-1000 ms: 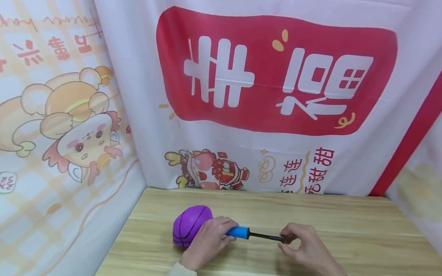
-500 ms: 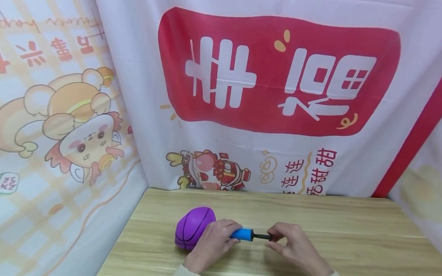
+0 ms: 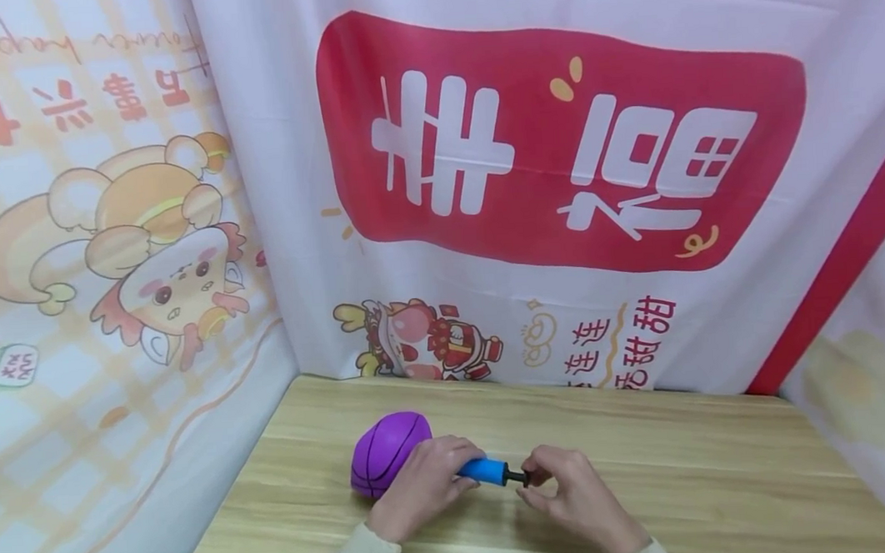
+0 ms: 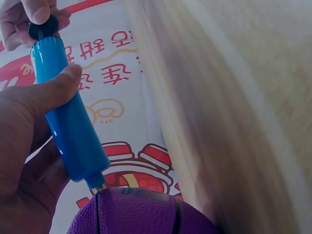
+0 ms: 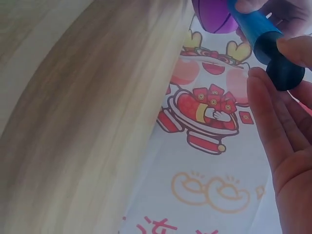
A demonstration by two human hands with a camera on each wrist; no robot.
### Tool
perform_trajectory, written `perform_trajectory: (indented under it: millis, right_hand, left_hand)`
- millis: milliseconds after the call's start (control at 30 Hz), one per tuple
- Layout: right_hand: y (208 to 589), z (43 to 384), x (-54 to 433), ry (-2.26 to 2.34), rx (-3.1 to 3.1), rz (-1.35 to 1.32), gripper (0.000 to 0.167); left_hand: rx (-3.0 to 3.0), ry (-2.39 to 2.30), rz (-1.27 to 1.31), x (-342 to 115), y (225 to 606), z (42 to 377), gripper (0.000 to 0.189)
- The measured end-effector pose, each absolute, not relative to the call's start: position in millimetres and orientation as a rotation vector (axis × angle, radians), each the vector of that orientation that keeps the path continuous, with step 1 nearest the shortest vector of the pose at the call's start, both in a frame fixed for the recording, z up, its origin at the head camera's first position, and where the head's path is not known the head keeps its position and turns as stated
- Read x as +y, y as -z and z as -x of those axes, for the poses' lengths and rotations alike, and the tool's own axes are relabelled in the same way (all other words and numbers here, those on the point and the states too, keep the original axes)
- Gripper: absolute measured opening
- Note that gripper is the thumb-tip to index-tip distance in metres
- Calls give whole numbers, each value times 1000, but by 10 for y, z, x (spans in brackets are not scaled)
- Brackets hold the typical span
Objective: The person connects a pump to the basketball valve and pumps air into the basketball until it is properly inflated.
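A blue hand pump [image 3: 484, 471] lies across in front of me, its nozzle toward a purple ball [image 3: 388, 453] with black lines. The ball looks caved in on one side. My left hand [image 3: 427, 484] grips the pump's barrel, with the thumb laid along it in the left wrist view. A short metal needle [image 4: 99, 188] joins the nozzle to the ball's skin. At the other end, my right hand [image 3: 574, 491] pinches the round black handle [image 5: 286, 73] between thumb and fingers. Only a short length of black rod shows between barrel and handle.
Ball and hands are over a light wood-grain table [image 3: 708, 480]. Behind it hangs a white printed cloth [image 3: 534, 305] with a red panel, and a checked cartoon cloth [image 3: 112, 269] covers the left side.
My right hand has moved left with the handle, sliding the black rod most of the way into the barrel. My left hand and the ball have shifted only slightly.
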State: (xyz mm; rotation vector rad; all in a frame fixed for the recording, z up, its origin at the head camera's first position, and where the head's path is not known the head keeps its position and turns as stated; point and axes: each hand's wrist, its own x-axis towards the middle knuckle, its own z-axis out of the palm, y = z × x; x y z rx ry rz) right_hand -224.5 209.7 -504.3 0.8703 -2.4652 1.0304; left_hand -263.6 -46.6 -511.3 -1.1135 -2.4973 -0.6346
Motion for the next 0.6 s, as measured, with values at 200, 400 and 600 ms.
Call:
perform_trajectory:
  millis: [200,400,600]
  right_hand:
    - [5026,2196,2245,-974,-2397,-893,32]
    - [4993,2154,2488,-984,-2307,-905,36]
    - [5020,2112,2673,-1020,-2248,-912,39]
  left_hand:
    - [-2494,645,1113,-505,5078,2656,30]
    - [-2514,630,1103,-519,5051,2673,29]
    - [-2536,626,1084,-518,5069,2682,30]
